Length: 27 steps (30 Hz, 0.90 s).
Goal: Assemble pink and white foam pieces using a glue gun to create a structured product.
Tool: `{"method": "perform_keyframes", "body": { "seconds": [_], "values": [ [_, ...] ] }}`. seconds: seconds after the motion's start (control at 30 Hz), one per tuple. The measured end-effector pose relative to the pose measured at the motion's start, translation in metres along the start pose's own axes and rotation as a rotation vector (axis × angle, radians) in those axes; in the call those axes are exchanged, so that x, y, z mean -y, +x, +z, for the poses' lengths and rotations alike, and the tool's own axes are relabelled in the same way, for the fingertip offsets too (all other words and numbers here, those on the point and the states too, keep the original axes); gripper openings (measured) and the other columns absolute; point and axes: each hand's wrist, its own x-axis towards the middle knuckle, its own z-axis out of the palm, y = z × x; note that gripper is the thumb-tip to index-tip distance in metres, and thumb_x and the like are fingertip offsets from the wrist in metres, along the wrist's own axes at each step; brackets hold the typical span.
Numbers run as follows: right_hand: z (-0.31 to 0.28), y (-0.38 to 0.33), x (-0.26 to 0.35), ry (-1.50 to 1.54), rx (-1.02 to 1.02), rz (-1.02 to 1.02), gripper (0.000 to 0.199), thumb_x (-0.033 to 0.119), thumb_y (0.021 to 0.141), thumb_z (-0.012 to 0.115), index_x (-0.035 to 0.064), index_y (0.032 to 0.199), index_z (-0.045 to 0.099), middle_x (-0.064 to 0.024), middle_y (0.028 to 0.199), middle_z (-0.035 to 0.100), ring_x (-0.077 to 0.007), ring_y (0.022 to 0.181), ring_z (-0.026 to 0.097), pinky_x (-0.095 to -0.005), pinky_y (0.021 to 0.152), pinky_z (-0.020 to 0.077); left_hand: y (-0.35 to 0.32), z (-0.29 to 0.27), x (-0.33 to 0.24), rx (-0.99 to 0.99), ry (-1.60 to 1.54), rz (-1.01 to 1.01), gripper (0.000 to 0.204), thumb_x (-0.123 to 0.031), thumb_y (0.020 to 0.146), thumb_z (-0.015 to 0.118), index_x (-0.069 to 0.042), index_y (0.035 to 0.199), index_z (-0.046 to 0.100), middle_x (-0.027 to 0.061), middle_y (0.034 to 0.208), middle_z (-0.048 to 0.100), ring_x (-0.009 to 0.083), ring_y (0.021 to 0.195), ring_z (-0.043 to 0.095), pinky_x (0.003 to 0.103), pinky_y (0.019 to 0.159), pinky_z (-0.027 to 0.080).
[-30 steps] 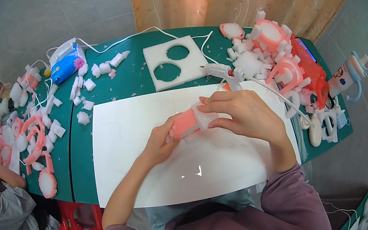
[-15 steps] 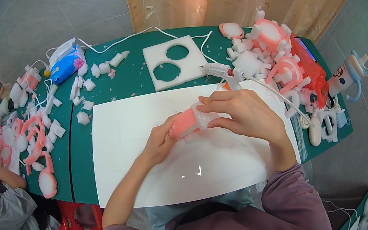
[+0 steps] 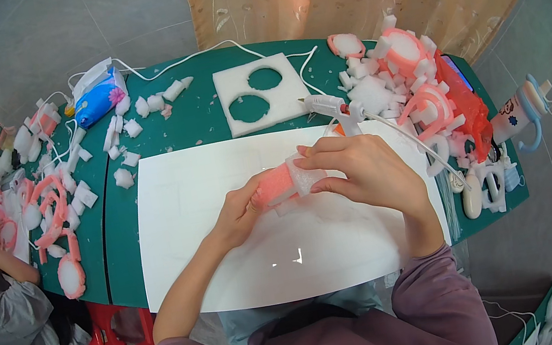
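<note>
Above a white board (image 3: pixel 235 276), my left hand (image 3: pixel 240 214) is closed around a pink foam piece (image 3: pixel 274 187). A white foam piece (image 3: pixel 305 175) sits against the right end of the pink one. My right hand (image 3: pixel 361 166) pinches that white foam between thumb and fingers, with its palm turned down. Parts of both foam pieces are hidden behind my fingers. Just beyond my right hand, a white glue gun (image 3: pixel 332 105) stands with its nozzle pointing left.
A white foam sheet with two round holes (image 3: pixel 285 97) lies at the far middle. Pink and white foam parts (image 3: pixel 412 63) pile up at the right, beside a red plastic bag (image 3: pixel 468 112). More foam scraps and a blue wipes pack (image 3: pixel 97 100) lie left, where another person (image 3: pixel 17 314) sits.
Both hands keep nearly the same hold on the foam. At the far left, the other person's raised hand has shifted slightly.
</note>
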Motion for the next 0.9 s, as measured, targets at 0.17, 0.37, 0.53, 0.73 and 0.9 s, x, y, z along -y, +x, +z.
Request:
{"method": "perform_keyframes", "body": {
  "seconds": [0.17,0.37,0.53,0.73,0.9],
  "values": [
    [-0.0004,0.0004,0.0005,0.011,0.015,0.009,0.03,0.02,0.068,0.065,0.01,0.096,0.062,-0.0027,0.092,0.061,-0.0229,0.073,0.058,-0.0307,0.06,0.0449,-0.0003,-0.0004,0.0003,0.003,-0.005,-0.023,0.047,-0.037,0.091,0.031,-0.002,0.12,0.041,0.0132,0.096,0.06,0.0225,0.086,0.058,0.029,0.078,0.043],
    [-0.0001,0.0,-0.0002,0.01,0.013,0.013,0.03,0.021,0.068,0.065,0.0099,0.096,0.062,-0.0026,0.092,0.061,-0.0227,0.073,0.058,-0.0307,0.06,0.0449,-0.0003,0.0009,0.0005,-0.012,-0.038,-0.035,0.05,-0.039,0.092,0.028,-0.001,0.12,0.042,0.0136,0.098,0.059,0.0224,0.088,0.058,0.03,0.08,0.043],
    [0.0001,0.0003,0.0006,0.002,0.01,0.011,0.03,0.021,0.068,0.065,0.0098,0.095,0.062,-0.0023,0.092,0.061,-0.0224,0.074,0.058,-0.0304,0.06,0.045,-0.0008,0.0011,0.0015,-0.026,-0.053,-0.046,0.051,-0.039,0.092,0.027,0.0,0.119,0.043,0.0132,0.099,0.059,0.0216,0.089,0.058,0.029,0.081,0.042],
    [0.0009,0.0004,-0.0005,0.002,0.012,0.01,0.03,0.021,0.068,0.065,0.0101,0.096,0.062,-0.0022,0.09,0.061,-0.0227,0.072,0.058,-0.0307,0.06,0.0447,-0.0016,0.0024,0.0036,-0.037,-0.087,-0.064,0.05,-0.038,0.092,0.026,0.001,0.118,0.044,0.0136,0.099,0.06,0.0213,0.089,0.058,0.029,0.08,0.043],
    [0.0019,0.0005,-0.0007,0.008,0.004,0.002,0.03,0.021,0.068,0.065,0.0104,0.096,0.062,-0.0024,0.089,0.06,-0.0228,0.071,0.058,-0.0308,0.059,0.0444,-0.0019,0.004,0.0027,-0.073,-0.105,-0.081,0.05,-0.038,0.093,0.025,0.001,0.117,0.045,0.0134,0.095,0.061,0.0211,0.087,0.059,0.028,0.08,0.043]
  ]
}}
